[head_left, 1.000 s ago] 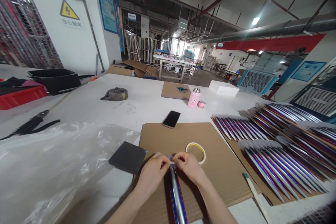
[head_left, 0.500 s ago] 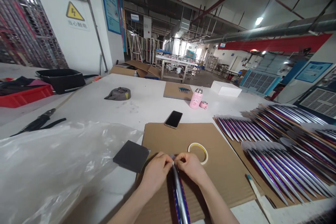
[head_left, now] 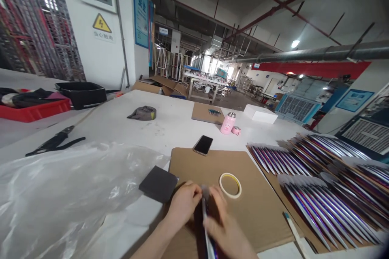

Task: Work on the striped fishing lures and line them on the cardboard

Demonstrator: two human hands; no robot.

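A shiny silver tapered rod (head_left: 207, 226) with purple and red stripes runs up from the bottom edge, its narrow tip near the middle of my hands. My left hand (head_left: 184, 202) grips the rod near the tip, and the tip's end is blurred. My right hand (head_left: 221, 228) is motion-blurred just right of the rod, so its contact is hard to tell. Both hands are over a brown cardboard sheet (head_left: 252, 206). A masking tape roll (head_left: 230, 196) lies on it beyond my right hand, and a dark grey sponge block (head_left: 158, 184) sits beyond my left hand.
Rows of similar striped rods (head_left: 322, 206) lie on cardboard to the right. A phone (head_left: 203, 145) rests at the sheet's far edge. Crumpled clear plastic (head_left: 60, 198) covers the left of the white table (head_left: 127, 137). Pliers (head_left: 56, 142) and a pink flask (head_left: 227, 124) lie farther off.
My right hand has left the rod's tip, where both hands were pinched together, and moved down and to the right. The whole view has shifted slightly.
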